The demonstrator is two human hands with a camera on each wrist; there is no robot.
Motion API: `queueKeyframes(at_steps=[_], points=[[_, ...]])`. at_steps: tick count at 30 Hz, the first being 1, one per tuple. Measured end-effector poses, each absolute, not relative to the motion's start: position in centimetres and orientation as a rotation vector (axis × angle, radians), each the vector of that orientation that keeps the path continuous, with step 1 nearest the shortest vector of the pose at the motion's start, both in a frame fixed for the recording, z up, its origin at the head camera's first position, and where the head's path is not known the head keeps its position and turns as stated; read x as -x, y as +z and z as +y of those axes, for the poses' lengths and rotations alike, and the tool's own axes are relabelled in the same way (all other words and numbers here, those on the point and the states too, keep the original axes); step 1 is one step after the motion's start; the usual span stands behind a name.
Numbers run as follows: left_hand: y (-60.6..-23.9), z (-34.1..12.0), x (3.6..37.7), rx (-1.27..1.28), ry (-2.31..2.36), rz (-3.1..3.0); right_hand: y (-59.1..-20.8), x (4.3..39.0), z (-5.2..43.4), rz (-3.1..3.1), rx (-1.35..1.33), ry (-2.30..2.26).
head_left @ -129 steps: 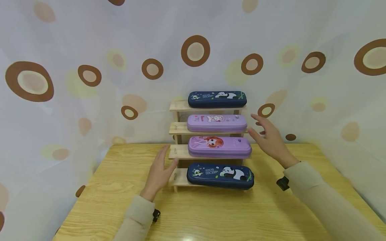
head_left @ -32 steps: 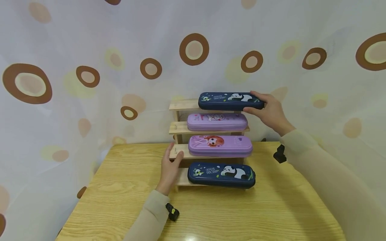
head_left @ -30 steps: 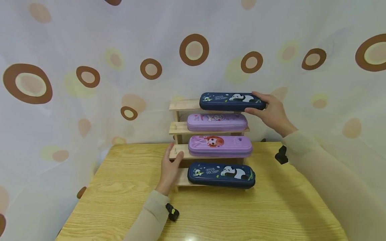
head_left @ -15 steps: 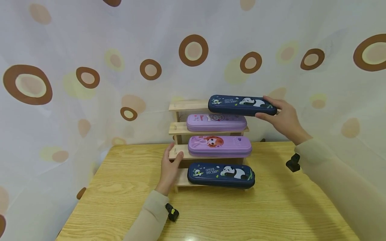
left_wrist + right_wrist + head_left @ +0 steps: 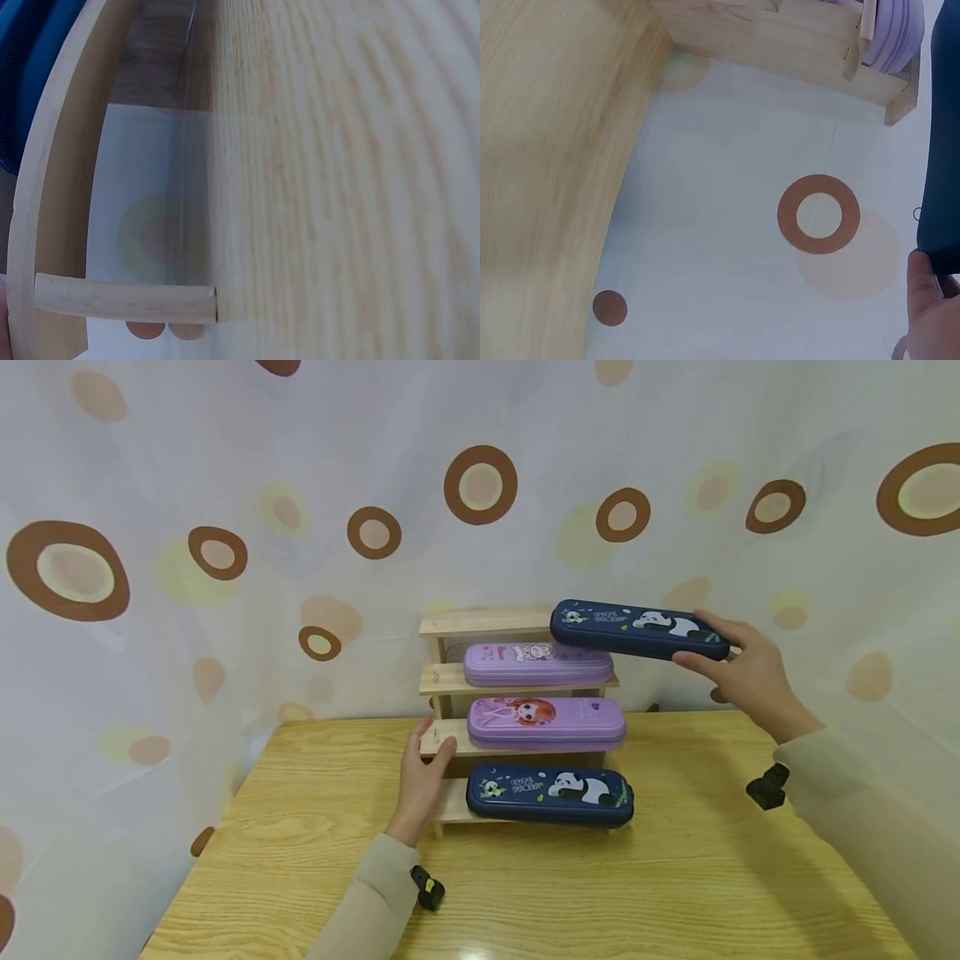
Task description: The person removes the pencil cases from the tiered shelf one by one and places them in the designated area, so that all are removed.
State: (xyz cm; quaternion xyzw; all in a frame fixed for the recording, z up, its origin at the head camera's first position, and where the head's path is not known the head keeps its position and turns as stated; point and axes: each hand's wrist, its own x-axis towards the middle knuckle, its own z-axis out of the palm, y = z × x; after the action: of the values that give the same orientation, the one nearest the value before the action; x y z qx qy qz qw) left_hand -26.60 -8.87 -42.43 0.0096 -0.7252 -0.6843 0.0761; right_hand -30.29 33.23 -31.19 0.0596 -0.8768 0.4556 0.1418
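Observation:
In the head view, my right hand [image 5: 753, 677] pinches the right end of a dark blue panda pencil case [image 5: 630, 628]. The case hangs tilted, right end lower, off the right side of the four-tier wooden rack [image 5: 480, 622]. My left hand [image 5: 420, 781] holds the rack's left end at the second board from the bottom, its thumb at the front. A light purple rabbit pencil case [image 5: 502, 670], a purple girl-print one [image 5: 570, 722] and another blue panda one [image 5: 510, 789] lie on the lower boards. In the right wrist view, fingers [image 5: 922, 281] touch the held case [image 5: 943, 165].
The rack stands on a wood-grain table [image 5: 315, 827] near its back edge. Behind it hangs a pale curtain [image 5: 525, 410] with brown ring prints. In the left wrist view, a rack leg piece [image 5: 127, 298] shows beside the tabletop [image 5: 315, 187].
My right hand has taken hold of the top panda pencil case and drawn it rightward off the top board. My left hand has come onto the rack and stayed there.

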Motion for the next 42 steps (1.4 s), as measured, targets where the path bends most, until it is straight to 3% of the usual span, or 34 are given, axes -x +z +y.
queueKeyframes(at_steps=[21,32,42], points=[[-42.3,-8.8,26.4,-0.030,-2.035,-2.176,-35.0,26.8,39.8,-2.537,0.000,1.200],[-45.8,-9.4,29.0,-0.044,-2.030,-2.168,-38.7,26.7,41.6,-2.542,0.032,1.197],[-46.0,-9.3,28.9,0.000,-2.003,-2.159,-41.0,26.9,43.1,-2.682,0.116,1.124]])
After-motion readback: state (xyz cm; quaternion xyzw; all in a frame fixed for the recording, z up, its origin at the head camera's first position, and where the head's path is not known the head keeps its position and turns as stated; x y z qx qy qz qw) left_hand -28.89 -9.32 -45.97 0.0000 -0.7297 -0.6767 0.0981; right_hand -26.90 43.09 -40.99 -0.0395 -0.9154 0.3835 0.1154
